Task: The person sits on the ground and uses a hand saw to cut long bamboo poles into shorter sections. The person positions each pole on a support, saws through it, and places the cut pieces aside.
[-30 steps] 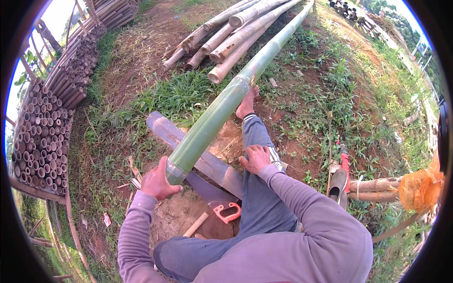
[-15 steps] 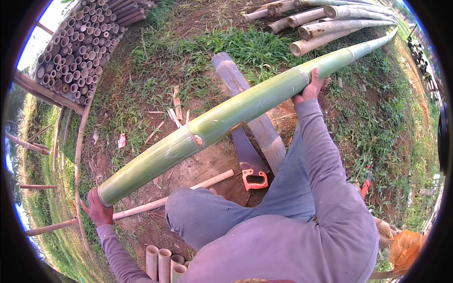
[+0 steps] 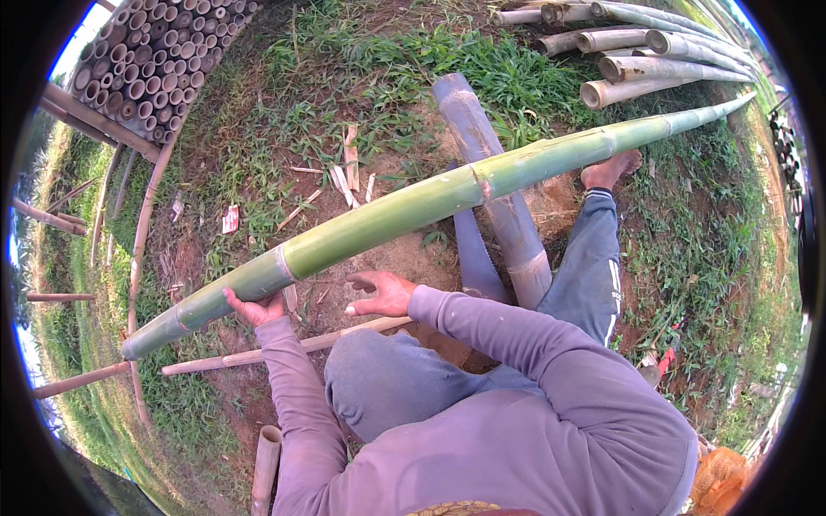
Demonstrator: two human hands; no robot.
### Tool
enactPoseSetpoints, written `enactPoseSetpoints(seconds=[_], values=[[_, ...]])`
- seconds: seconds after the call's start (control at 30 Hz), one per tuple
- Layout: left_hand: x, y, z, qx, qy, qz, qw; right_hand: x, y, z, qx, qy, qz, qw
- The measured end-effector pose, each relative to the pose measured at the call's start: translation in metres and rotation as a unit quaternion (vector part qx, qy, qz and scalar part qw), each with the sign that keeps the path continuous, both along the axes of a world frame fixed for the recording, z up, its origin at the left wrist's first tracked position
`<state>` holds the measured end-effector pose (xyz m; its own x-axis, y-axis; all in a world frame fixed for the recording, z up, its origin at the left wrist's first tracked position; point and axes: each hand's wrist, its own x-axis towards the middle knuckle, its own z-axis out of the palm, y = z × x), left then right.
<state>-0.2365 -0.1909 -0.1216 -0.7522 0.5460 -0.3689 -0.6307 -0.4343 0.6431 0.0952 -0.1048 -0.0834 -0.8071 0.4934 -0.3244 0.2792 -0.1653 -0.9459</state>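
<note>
Seated person on bare earth and grass, legs stretched ahead.

Green bamboo pole (image 3: pixel 413 206): long, tapering, runs diagonally from thick cut end at lower left to thin tip at upper right. It crosses over a grey-brown bamboo log (image 3: pixel 495 185) lying on the ground and appears to rest on it near the pole's middle. The thin end passes just above the bare foot (image 3: pixel 609 169).

Left hand (image 3: pixel 254 305): under the thick part of the pole, near its cut end. Fingers curled up around the underside of the pole, closed on it, holding it off the ground.

Right hand (image 3: pixel 379 294): just below the pole, apart from it. Fingers spread and loosely bent, palm down, nothing held.

Thin pale stick (image 3: pixel 284 347): lies on the ground below both hands, beside the knee, roughly parallel to the pole.

Ground around: split bamboo slivers (image 3: pixel 348 168) scattered on the dirt behind the pole. Stack of cut bamboo tubes (image 3: pixel 142 60), open ends showing, at the upper left. Pile of grey bamboo poles (image 3: pixel 654 64) at the upper right. Short bamboo piece (image 3: pixel 265 469) near the left elbow at the lower edge.
</note>
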Motion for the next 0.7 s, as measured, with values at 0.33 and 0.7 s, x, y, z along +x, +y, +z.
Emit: enactPoseSetpoints(seconds=[0.33,0.7], values=[[-0.108,-0.023,-0.054,-0.152,-0.084,0.048,0.984,0.063,-0.047,-0.090,0.443,-0.244,0.205,0.838],[0.048,-0.130,-0.034,-0.511,0.563,-0.301,0.576,0.074,-0.027,-0.137,0.292,-0.302,0.219,0.881]])
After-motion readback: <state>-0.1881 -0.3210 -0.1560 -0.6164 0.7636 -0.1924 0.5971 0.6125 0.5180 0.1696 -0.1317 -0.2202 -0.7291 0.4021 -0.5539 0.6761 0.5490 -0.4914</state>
